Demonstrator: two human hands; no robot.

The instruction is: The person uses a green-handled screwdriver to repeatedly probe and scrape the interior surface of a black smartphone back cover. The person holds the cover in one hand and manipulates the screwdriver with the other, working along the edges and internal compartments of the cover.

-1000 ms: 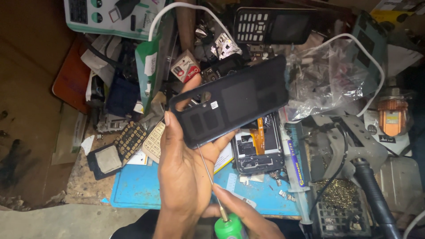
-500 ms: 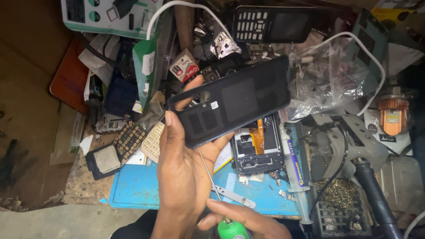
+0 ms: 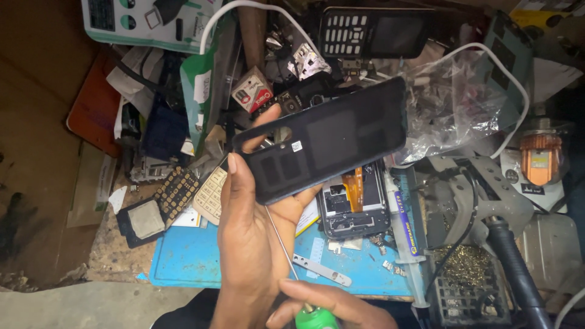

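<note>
Left hand: the left hand [image 3: 253,244] holds a black phone back cover [image 3: 323,146] up above the bench, thumb along its left end and fingers curled behind, inner face toward the camera.
Right hand: the right hand [image 3: 323,304], at the bottom edge, is closed around a green-handled screwdriver [image 3: 314,317]; its thin steel shaft runs up to the cover's lower edge.
Back cover: flat, matte, rounded corners, an oblong camera cut-out near the thumb, darker square patches and a small white sticker on the inside.
Opened phone: an opened phone body [image 3: 353,204] lies on the blue work mat [image 3: 189,262] just below the cover, showing metal shields and an orange flex cable.
Mat: worn and scuffed; a small metal bracket [image 3: 323,271] and loose bits lie on it, and a clear syringe [image 3: 405,234] lies along its right side.
Bag: a crumpled clear plastic bag [image 3: 451,109] with small parts inside lies to the right of the cover.
Holder: a black soldering stand [image 3: 466,283] at lower right holds brass wool.
Packages: a small red and white box [image 3: 253,91] sits above the cover; a white and green printed carton [image 3: 146,21] lies at the top left.
Behind: a black keypad phone [image 3: 372,33] lies at the top; loose keypad membranes [image 3: 195,192] lie left of the hand.
</note>
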